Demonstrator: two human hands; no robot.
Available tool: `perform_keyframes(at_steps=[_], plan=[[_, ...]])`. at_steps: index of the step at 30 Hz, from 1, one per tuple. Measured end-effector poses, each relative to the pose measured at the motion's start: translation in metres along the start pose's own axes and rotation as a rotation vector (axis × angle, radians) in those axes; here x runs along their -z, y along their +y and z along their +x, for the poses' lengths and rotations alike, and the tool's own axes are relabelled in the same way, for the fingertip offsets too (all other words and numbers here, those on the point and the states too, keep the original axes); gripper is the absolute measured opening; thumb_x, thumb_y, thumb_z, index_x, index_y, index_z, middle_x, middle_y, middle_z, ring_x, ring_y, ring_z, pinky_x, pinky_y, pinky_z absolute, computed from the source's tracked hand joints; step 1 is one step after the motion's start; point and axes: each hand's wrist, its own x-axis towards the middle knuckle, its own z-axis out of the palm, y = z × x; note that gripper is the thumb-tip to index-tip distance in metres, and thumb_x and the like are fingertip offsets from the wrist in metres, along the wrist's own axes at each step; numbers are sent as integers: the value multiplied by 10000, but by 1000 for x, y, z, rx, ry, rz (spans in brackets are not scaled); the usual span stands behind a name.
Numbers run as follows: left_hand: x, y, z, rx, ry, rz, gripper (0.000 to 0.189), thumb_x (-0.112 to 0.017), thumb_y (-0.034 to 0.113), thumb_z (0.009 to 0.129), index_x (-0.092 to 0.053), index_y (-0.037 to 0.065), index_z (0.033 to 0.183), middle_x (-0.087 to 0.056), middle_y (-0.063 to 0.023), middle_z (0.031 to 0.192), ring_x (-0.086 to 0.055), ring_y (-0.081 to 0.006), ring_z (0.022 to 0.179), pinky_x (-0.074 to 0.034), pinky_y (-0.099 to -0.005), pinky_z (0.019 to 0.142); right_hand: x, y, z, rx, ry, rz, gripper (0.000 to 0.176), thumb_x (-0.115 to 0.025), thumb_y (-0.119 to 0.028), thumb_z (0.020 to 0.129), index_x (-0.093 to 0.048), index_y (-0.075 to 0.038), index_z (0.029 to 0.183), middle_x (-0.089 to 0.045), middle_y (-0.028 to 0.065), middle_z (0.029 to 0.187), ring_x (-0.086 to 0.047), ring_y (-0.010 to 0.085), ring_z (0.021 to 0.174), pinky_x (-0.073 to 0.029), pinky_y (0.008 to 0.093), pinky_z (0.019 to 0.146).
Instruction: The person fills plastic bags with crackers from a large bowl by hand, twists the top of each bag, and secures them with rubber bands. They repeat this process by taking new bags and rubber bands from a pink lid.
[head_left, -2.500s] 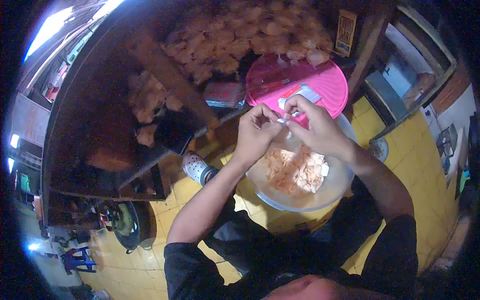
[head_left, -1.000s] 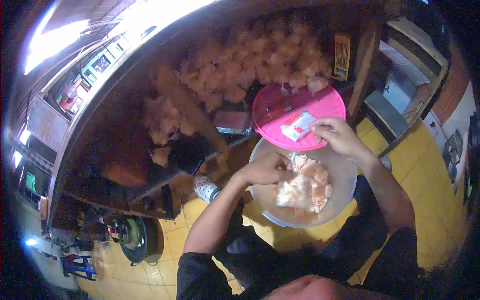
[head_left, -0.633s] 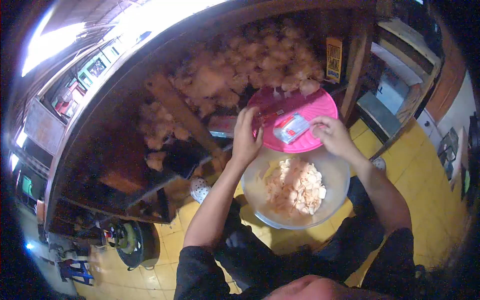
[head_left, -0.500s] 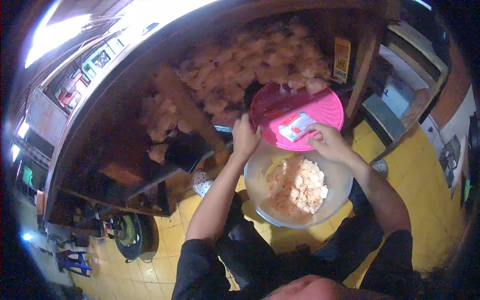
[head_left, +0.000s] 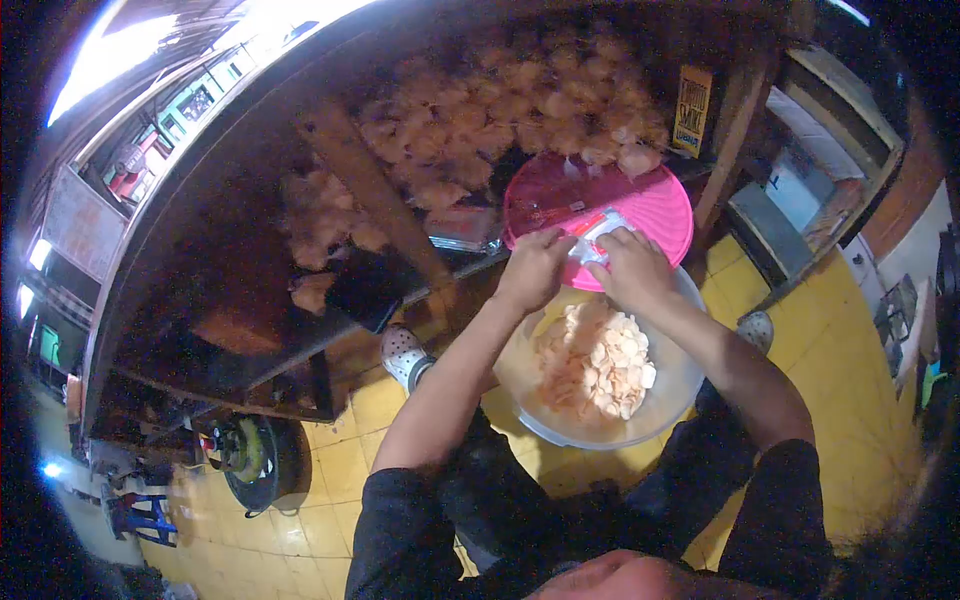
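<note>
A small white packet with red print [head_left: 598,226] is held between my two hands above a round pink tray [head_left: 665,205]. My left hand [head_left: 537,268] is closed on the packet's left end. At its right side, my right hand [head_left: 636,266] has its fingers curled over it. Just below my hands, a wide translucent plastic tub [head_left: 678,395] stands between my legs. Pale, thin round chips [head_left: 600,365] lie heaped inside it. The pink tray sits at the tub's far rim, its far part in shade under the wooden structure.
Many filled clear bags [head_left: 480,120] are piled under the wooden table [head_left: 240,190]. A yellow box [head_left: 692,110] stands beside a wooden post. On the tiled floor [head_left: 330,470], a dark basin [head_left: 265,465] holds a green gas cylinder. A blue stool [head_left: 150,520] is farther left.
My left hand has moved right from the tray's edge and now grips the packet. My right hand has shifted slightly left and up, curling over the packet.
</note>
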Motion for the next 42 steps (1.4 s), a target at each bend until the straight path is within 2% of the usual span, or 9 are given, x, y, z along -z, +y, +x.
perform_keyframes(at_steps=[7, 13, 15, 25, 28, 30, 33, 37, 42], plan=[[-23, 3, 17, -67, 85, -175, 334, -690, 60, 743, -672, 51, 1076, -574, -216, 1256, -628, -380, 1043, -515, -425, 880, -10, 26, 11, -12, -12, 38, 150, -592, -165, 808, -644, -70, 912, -650, 150, 885, -617, 366, 860, -499, 476, 790], [-32, 18, 23, 55, -8, -148, 258, -663, 46, 748, -674, 30, 1006, -642, -199, 1062, -654, -372, 892, -526, -449, 784, -6, 48, 10, 136, 88, 170, 112, -543, -53, 833, -619, -33, 912, -630, 180, 852, -596, 386, 838, -477, 482, 753], [-30, 25, 26, 72, 36, -6, 131, -653, 34, 686, -612, 27, 811, -635, -135, 871, -646, -337, 777, -515, -448, 701, -8, 51, 11, 146, 92, 174, 112, -541, -10, 833, -607, -15, 923, -615, 190, 843, -581, 389, 844, -463, 478, 753], [-15, 44, 23, 15, 90, -71, 223, -595, 44, 778, -512, 10, 982, -573, -202, 965, -620, -382, 842, -517, -477, 715, -2, 40, 9, 352, 76, 46, 192, -600, -134, 797, -642, -27, 951, -612, 159, 931, -589, 347, 937, -457, 466, 856], [-16, 46, 20, 58, 45, -72, 209, -584, 30, 780, -502, 8, 971, -567, -194, 959, -617, -391, 846, -520, -479, 718, -4, 40, 12, 289, 94, 68, 182, -604, -118, 793, -652, -11, 932, -616, 160, 943, -595, 353, 929, -465, 454, 855], [-26, 35, 18, 126, 45, -71, 259, -584, 17, 773, -512, -4, 1021, -566, -196, 977, -617, -393, 852, -522, -482, 707, 8, 36, 13, 223, 101, 433, 138, -584, -77, 866, -639, 7, 962, -646, 133, 986, -630, 257, 941, -486, 357, 835], [-28, 16, 17, 179, 58, -51, 258, -574, -4, 764, -570, -11, 1022, -594, -201, 981, -617, -393, 868, -523, -484, 720, 32, 24, 12, 24, 190, 545, 157, -547, -93, 907, -641, 16, 969, -670, 175, 920, -663, 335, 857, -511, 362, 757], [-2, 16, 21, 151, 65, -156, 221, -590, 49, 802, -629, -4, 1012, -633, -205, 1016, -621, -416, 918, -517, -453, 811, 52, 23, 8, -298, 36, 707, 185, -545, -132, 955, -642, 10, 1024, -687, 115, 848, -677, 176, 810, -515, 298, 728], [22, 33, 14, 118, 90, -259, 230, -567, 71, 853, -660, -12, 1047, -660, -198, 1073, -633, -363, 1003, -483, -395, 915, 45, 32, 7, -248, 111, 1007, 198, -557, -153, 967, -644, 24, 987, -681, 51, 833, -637, 101, 795, -503, 264, 711]])
